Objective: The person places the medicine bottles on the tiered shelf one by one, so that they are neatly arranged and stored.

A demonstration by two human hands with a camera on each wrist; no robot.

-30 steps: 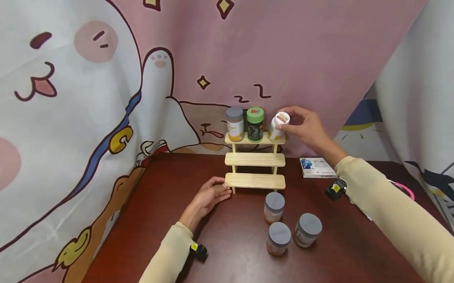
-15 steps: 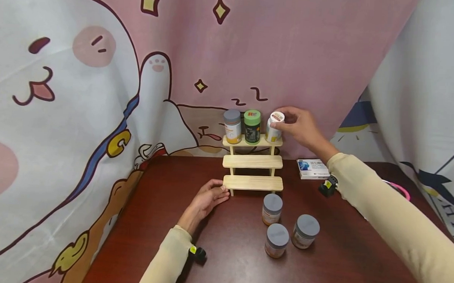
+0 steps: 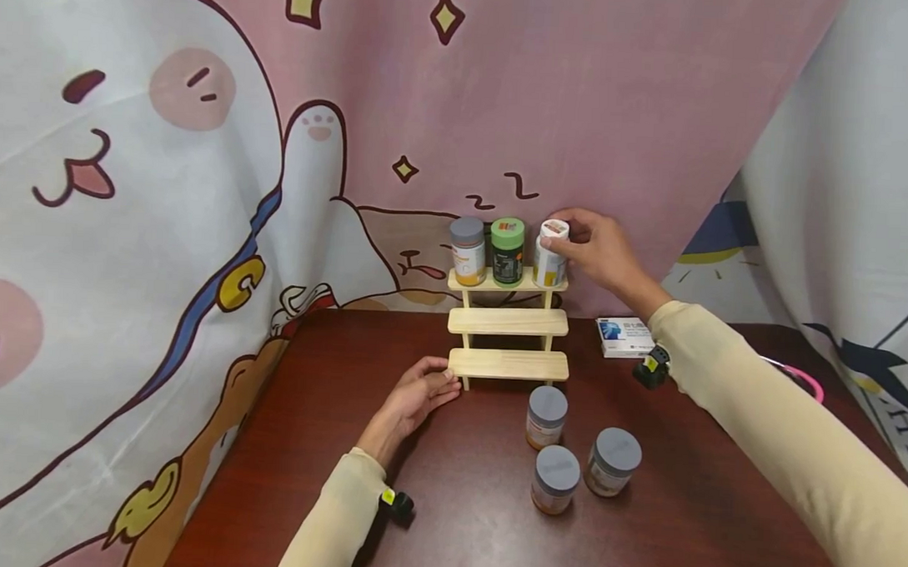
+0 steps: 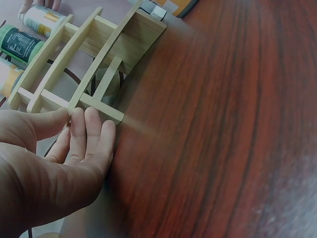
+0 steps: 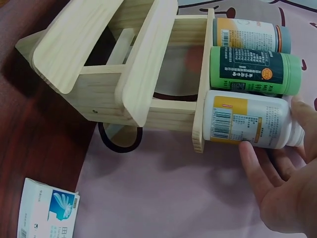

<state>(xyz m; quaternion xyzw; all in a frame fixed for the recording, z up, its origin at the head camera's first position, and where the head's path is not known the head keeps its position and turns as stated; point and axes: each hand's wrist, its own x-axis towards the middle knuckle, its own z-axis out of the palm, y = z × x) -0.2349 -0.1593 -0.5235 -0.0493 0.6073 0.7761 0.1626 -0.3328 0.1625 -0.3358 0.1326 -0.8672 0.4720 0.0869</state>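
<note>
A three-tier wooden stand (image 3: pixel 508 321) stands at the back of the table. On its top tier, at the right end, a white pill bottle (image 3: pixel 549 270) is upright. My right hand (image 3: pixel 604 251) holds that bottle near its cap between thumb and fingers; its base meets the shelf in the right wrist view. Beside it on the same tier are a dark jar with a green lid (image 3: pixel 507 264) and a grey-lidded jar (image 3: pixel 468 266). My left hand (image 3: pixel 417 396) pinches the left end of the lowest tier, thumb against the board and fingers by the leg (image 4: pixel 103 108).
Three grey-lidded jars (image 3: pixel 556 479) stand on the table in front of the stand's right side. A white and blue medicine box (image 3: pixel 623 338) lies to the right, with a pink-edged object (image 3: pixel 809 382) past my right sleeve. Printed cloth (image 3: pixel 641 98) hangs behind.
The white pill bottle has gone from tilted to upright on the top tier, with my right hand still on it. My left hand has kept its place at the stand.
</note>
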